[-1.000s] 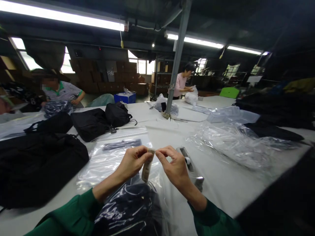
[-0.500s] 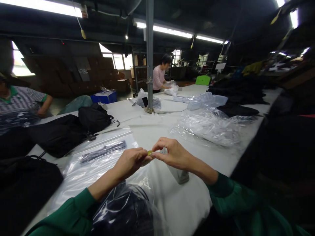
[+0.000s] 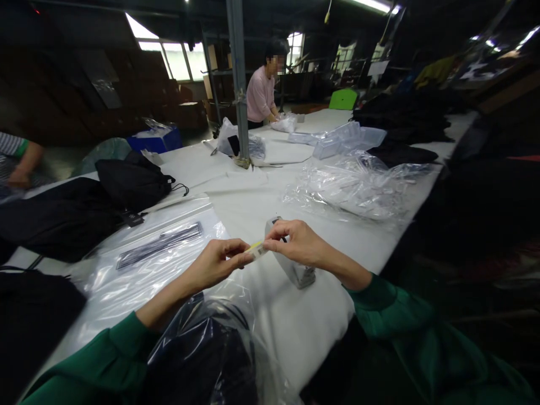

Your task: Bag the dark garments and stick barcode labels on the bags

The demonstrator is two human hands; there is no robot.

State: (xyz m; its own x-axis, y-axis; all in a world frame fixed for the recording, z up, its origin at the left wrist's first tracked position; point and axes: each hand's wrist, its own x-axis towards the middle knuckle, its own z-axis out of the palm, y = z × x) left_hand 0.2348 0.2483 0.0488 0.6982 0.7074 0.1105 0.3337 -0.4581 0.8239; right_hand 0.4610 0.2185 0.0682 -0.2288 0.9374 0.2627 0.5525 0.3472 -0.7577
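Note:
Between my two hands I pinch a small pale label strip (image 3: 256, 249) with a yellow edge, held above the white table (image 3: 253, 208). My left hand (image 3: 217, 261) grips its left end with thumb and forefinger. My right hand (image 3: 293, 242) grips the right end, fingers curled. Just behind and below my right hand stands a grey tape dispenser (image 3: 295, 270). Close to my chest lies a dark garment in a clear plastic bag (image 3: 211, 349).
Flat clear bags (image 3: 156, 247) lie left of my hands; crumpled clear plastic (image 3: 350, 188) lies to the right. Black bags (image 3: 130, 183) and dark garments sit at the left. A steel post (image 3: 238, 84) rises mid-table. A person in pink (image 3: 259, 95) works at the far end; another person's arm (image 3: 21, 163) shows at left.
The label hung upright between my fingers a second ago; now it lies flat between both pinches. My view has swung right and my hands have shifted slightly left on the table.

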